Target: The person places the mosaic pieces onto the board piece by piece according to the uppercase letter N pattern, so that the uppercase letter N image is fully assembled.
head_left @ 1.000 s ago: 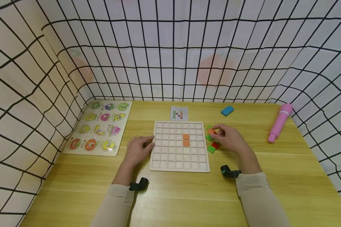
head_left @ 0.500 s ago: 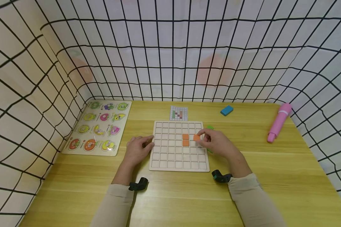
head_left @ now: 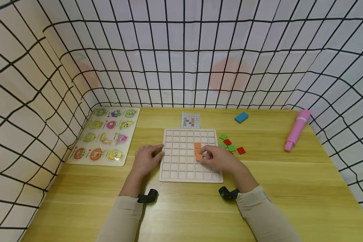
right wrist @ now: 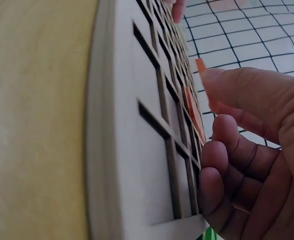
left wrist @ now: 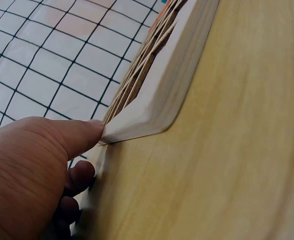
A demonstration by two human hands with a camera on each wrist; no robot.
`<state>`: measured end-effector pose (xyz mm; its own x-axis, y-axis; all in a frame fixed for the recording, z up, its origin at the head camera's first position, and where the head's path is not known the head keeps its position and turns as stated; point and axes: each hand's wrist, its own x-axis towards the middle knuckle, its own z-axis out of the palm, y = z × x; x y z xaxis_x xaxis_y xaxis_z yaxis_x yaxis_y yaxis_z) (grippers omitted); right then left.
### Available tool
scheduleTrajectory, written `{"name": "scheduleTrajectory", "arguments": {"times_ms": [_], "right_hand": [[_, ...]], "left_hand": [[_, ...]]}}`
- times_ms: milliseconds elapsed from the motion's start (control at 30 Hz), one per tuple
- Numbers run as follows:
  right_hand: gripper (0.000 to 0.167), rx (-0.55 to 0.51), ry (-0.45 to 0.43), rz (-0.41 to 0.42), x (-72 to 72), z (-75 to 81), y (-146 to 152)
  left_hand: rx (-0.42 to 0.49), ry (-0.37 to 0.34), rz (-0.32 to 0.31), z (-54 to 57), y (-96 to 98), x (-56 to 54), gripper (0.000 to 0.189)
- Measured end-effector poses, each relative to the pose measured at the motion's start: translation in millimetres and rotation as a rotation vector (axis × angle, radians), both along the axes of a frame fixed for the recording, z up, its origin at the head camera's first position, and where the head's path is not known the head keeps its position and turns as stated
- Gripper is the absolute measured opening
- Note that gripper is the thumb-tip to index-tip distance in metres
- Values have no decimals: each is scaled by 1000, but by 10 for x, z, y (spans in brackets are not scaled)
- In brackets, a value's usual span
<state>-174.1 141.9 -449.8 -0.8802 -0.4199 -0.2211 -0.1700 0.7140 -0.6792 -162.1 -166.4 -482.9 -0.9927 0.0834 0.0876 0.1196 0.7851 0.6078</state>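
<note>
Head view: at centre-right, the right hand (head_left: 217,158) holds an orange tile (head_left: 198,157) in a narrow pinch over the gridded board (head_left: 191,180), just below two laid orange tiles (head_left: 197,145). Right wrist view: the held tile is tilted, apart from the board surface. Left of centre, the left hand (head_left: 146,160) has fingertips against the board's left edge, thumb and forefinger spread, not clamped. Assessment: the step appears to be seating the tile in a cell. Recommended: square it to the ridges, lower one edge first, release once flat, avoid nudging its neighbours, and brace the board lightly.
</note>
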Motion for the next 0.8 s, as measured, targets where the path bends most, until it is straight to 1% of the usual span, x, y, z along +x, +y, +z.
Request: {"name": "scheduleTrajectory", "arguments": {"times_ms": [100, 367, 800], "right_hand": [[21, 15, -7, -1, 9, -22, -23], [20, 53, 57, 17, 23, -41, -66], [17, 57, 70, 23, 16, -68, -72]], "left_hand": [[-2, -3, -1, 0, 0, 1, 39], [-2, -11, -2, 1, -2, 5, 39], [2, -12, 1, -21, -5, 1, 39]]}}
